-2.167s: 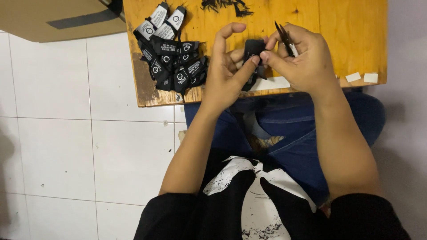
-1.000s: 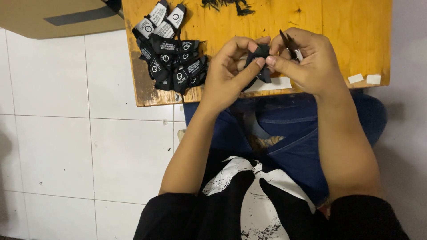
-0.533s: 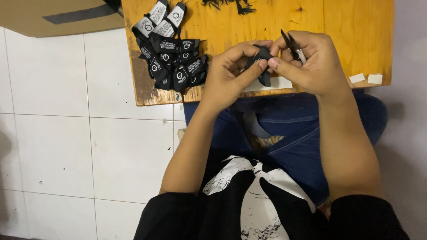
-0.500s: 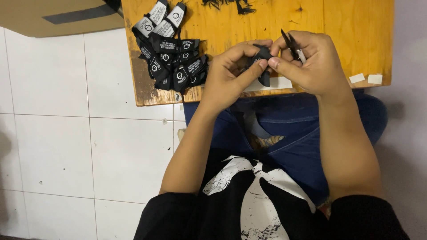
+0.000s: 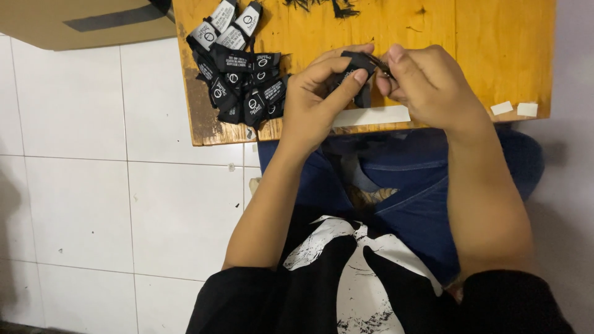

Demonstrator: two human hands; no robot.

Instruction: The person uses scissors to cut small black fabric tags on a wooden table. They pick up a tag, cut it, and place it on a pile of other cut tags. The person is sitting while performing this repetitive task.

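Mostly your fingers cover the work: your left hand (image 5: 318,99) pinches a small black fabric tag (image 5: 354,67) between thumb and forefinger, held just above the near edge of the orange wooden board (image 5: 482,49), and only its top corner and a dark strip below show. Your right hand (image 5: 427,83) is curled tight against it, gripping a thin dark tool (image 5: 377,62) whose tip alone peeks out, so you cannot tell what kind it is. Left of your hands a heap of black and white fabric labels (image 5: 238,80) lies on the board, the far ones cut off by the frame. Black thread scraps (image 5: 322,6) at the top edge are likewise cropped. A white paper strip (image 5: 371,115) sits under your hands.
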